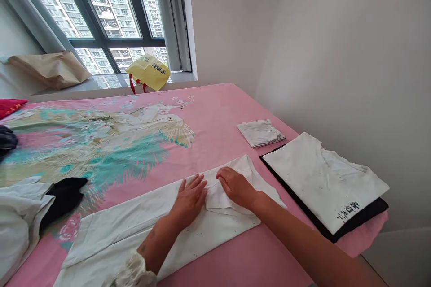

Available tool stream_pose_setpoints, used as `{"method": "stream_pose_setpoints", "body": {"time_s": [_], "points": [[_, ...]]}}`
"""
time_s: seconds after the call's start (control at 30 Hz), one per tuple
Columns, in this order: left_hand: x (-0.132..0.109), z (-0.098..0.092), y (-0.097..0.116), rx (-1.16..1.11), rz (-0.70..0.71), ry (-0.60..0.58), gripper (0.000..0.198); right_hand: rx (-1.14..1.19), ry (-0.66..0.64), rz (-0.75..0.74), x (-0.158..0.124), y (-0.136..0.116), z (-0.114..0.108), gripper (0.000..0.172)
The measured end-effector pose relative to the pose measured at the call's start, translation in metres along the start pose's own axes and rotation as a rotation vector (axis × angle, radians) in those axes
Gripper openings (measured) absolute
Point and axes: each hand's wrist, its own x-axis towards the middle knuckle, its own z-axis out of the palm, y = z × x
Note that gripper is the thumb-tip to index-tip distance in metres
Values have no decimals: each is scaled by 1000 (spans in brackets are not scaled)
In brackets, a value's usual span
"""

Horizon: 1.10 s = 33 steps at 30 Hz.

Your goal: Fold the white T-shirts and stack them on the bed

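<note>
Two bare hands rest on a long white garment (134,222): the left hand (190,199) lies flat at its middle, fingers slightly parted; the right hand (238,187) sits nearer its right end, fingers curled together, any pinch impossible to tell. Anchoring with the left palm while the right evens the garment's small flap (218,202) would probably prevent creases. Right of the garment lies a white shirt (313,179) atop black cloth (363,216); beyond it, a small folded cloth (261,133) on the pink bedspread (218,116).

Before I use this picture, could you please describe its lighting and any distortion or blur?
Head view: daylight fills the window, and the wall carries a soft pale patch; head view: the window leans, probably from a tilted wide lens; head view: the left hand and right hand look fairly sharp.
</note>
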Motion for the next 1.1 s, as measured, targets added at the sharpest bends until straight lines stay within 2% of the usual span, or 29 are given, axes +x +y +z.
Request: {"method": "stream_pose_setpoints", "body": {"time_s": [0.07,0.13,0.23,0.3,0.4,0.47,0.6,0.67,0.77,0.83,0.93,1.0,1.1], "points": [[-20,-11,-30,81,-15,47,47,118,-42,-72,-13,-14,8,30],[-41,-14,-62,139,-76,25,47,135,-127,-53,-15,-12,14,39],[-65,-6,-97,179,-197,-34,54,20,-290,52,-7,16,19,51],[-73,1,-107,205,-251,-39,60,-122,-313,212,0,41,19,57],[-76,4,-108,229,-270,-40,62,-261,-276,434,7,64,17,63],[-75,3,-105,234,-273,-48,63,-295,-275,509,9,63,17,65],[-75,2,-105,239,-267,-50,66,-332,-177,467,2,42,26,68],[-75,4,-107,247,-263,-31,67,-311,-168,452,-5,38,29,72],[-76,6,-108,252,-267,-25,66,-293,-158,595,-14,44,24,85],[-76,6,-108,248,-272,-30,66,-312,-123,625,-14,47,18,89],[-76,5,-108,241,-277,-21,66,-324,-52,501,-10,48,11,85],[-75,6,-107,238,-272,-17,66,-267,6,451,-7,51,10,76],[-76,7,-107,232,-260,-8,65,-199,166,536,-1,65,6,51]]}}
